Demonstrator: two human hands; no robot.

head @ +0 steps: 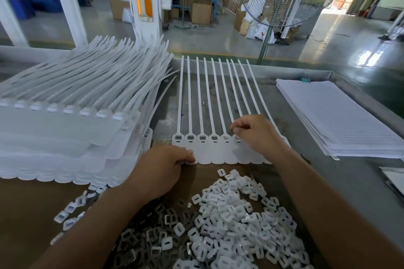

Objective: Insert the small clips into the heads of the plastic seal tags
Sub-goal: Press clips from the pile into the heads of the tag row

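In the head view, the row of tags [209,153] lies flat on the counter [328,181], with the clips [236,214] piled at 6 o'clock. The left hand [161,166] holds the row's 7 o'clock corner. The right hand [255,131] has its fingertips pinched together over a tag head, and I cannot tell if a clip is inside. The clips look tiny, light and slippery, so pinch them by the edges.

Your left side blocked by tall tag stack [65,137]; right by paper stack [338,120]. Clip pile [229,214] fills near edge. Open lane: bare table [284,113] between tag strip [207,105] and paper stack.

One head cam, wide-angle, looks fwd/down, close over the table [328,181].
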